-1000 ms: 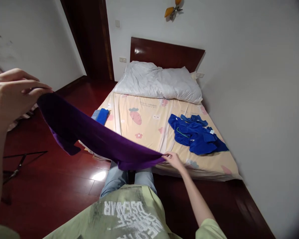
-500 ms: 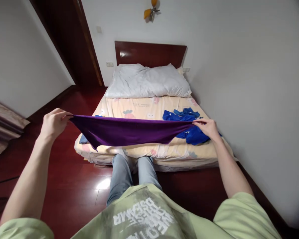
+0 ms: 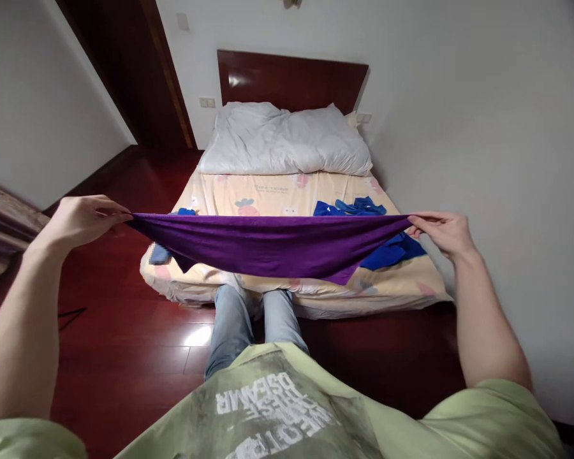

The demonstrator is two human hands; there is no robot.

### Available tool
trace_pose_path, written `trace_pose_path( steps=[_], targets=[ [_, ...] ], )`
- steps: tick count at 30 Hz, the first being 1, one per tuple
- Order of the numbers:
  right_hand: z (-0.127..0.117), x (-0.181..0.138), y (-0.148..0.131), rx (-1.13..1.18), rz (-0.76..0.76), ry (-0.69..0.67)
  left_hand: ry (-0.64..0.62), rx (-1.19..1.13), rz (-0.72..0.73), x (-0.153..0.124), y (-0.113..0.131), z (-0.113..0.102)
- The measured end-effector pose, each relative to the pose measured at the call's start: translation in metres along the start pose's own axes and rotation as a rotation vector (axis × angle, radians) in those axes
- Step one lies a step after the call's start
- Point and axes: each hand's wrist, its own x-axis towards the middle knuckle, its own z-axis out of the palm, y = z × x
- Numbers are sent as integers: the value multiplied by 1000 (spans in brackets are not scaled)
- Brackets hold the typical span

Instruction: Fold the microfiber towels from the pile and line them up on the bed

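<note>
A purple cloth [image 3: 268, 245] is stretched taut between my two hands, its upper edge almost straight and its lower corners hanging free. My left hand [image 3: 88, 220] pinches the cloth's left upper corner, out beyond the bed's left side. At the other end, my right hand [image 3: 442, 233] pinches the right upper corner between thumb and fingers. The cloth hangs in the air above the foot of the bed and hides part of it. Behind its right end lie crumpled blue clothes [image 3: 392, 252]; behind its left end, a folded bluish cloth [image 3: 160, 254] shows in part.
The bed [image 3: 172, 290] has a cream patterned sheet, with white bedding [image 3: 287, 140] heaped against a dark wooden headboard [image 3: 291, 80]. My legs [image 3: 282, 319] stand close to its foot. A wall [image 3: 507, 159] runs along the right, and a curtain [image 3: 9, 223] hangs at the left.
My hands have moved farther apart, the right one outward to the right and the left one outward to the left. The purple cloth is stretched wider. The view has tilted slightly down.
</note>
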Motion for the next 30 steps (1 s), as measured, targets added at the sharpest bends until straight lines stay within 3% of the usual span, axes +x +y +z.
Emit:
trace_pose_path(
  steps=[5,11,13,15,19,22,25,27,30],
  targets=[
    [19,29,-4,129,74,26,18,34,81,37,-21,32],
    [72,76,13,254,131,36,-49,-237,-148,76,-21,85],
    [91,92,16,270,97,94,36,-261,-149,92,-17,99],
    [104,105,16,265,16,172,206,-221,-91,110,-14,107],
    [107,119,18,180,-269,275,549,-167,49,135,-14,113],
    [101,113,32,148,-387,302,656,-157,134,129,-19,118],
    [102,90,61,184,-388,297,616,-148,190,101,-31,137],
    [112,67,88,204,-341,275,538,-157,202,73,-44,160],
    [139,20,139,185,-198,222,373,-154,142,25,-67,212]
  ],
)
